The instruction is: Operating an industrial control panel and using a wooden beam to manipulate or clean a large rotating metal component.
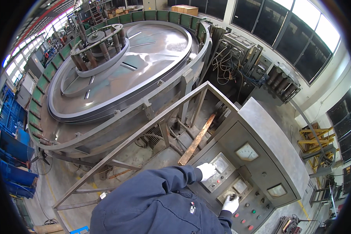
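My left hand (207, 171), in a white glove, rests at the left side of the upper meter module (221, 164) on a grey control panel (222, 142). Its fingers are curled in, and whatever lies under them is hidden. Lower and to the right, my gloved right hand (231, 203) pinches a control knob (228, 194) beside the lower meter module (240, 186). Small indicator lights sit between the two modules. Below and right of my right hand are a red push button (243, 221), a green push button (254, 211) and several other switches.
A large round metal machine table (160, 50) fills the upper left, within a green-lined guard wall (152, 15). An angled metal railing (136, 136) runs between it and me. A wooden plank (197, 139) leans beside the panel. Yellow steel racks (318, 136) stand at the right.
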Demonstrator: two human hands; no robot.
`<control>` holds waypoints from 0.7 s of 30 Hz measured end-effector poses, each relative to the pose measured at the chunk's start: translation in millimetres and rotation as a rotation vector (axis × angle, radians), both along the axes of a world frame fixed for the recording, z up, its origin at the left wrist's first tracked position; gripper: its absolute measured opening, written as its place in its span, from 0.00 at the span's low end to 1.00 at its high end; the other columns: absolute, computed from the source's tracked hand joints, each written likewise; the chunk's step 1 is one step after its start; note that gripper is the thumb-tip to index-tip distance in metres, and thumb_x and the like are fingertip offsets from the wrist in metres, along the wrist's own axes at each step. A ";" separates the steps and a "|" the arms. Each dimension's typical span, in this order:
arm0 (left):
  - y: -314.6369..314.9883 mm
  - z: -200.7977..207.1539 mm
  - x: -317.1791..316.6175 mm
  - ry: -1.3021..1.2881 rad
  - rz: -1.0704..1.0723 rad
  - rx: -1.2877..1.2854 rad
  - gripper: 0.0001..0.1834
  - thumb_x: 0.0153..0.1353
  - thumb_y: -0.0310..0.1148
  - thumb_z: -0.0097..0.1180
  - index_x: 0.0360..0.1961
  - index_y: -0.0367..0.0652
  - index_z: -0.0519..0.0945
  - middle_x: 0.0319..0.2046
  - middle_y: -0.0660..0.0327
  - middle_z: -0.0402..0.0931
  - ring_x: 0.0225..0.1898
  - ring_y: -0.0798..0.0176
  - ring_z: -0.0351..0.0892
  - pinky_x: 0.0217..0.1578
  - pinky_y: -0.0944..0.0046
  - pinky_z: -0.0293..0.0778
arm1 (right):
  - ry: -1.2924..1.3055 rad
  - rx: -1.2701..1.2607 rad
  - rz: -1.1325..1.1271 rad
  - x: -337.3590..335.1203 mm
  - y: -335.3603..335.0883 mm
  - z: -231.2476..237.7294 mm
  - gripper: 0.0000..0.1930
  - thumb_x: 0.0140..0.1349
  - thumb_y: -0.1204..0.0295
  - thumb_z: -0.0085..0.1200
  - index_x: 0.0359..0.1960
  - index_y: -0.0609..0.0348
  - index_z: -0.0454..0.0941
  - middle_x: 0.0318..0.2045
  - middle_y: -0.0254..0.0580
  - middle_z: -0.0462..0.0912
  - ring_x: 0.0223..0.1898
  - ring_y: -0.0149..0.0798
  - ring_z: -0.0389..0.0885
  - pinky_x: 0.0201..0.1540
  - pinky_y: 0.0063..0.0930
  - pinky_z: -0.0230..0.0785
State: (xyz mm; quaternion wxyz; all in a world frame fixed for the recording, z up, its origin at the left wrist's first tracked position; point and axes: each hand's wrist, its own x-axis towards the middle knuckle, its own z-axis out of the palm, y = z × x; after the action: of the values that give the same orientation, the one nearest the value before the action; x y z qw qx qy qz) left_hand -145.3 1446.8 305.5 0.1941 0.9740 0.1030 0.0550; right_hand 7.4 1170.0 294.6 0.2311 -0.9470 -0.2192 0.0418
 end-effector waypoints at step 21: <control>1.0 -7.3 -0.2 -0.006 -0.020 0.016 0.09 0.66 0.34 0.59 0.42 0.41 0.85 0.40 0.51 0.81 0.43 0.48 0.84 0.42 0.49 0.80 | 0.032 -0.012 -0.001 5.3 -3.4 -9.9 0.19 0.63 0.63 0.69 0.52 0.58 0.84 0.40 0.54 0.90 0.42 0.55 0.90 0.48 0.47 0.81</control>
State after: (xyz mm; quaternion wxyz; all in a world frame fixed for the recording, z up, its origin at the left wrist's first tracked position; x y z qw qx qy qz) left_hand -145.5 1447.8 298.1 0.1873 0.9763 0.0922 0.0568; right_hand 12.7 1166.6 284.8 0.2290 -0.9477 -0.2147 0.0582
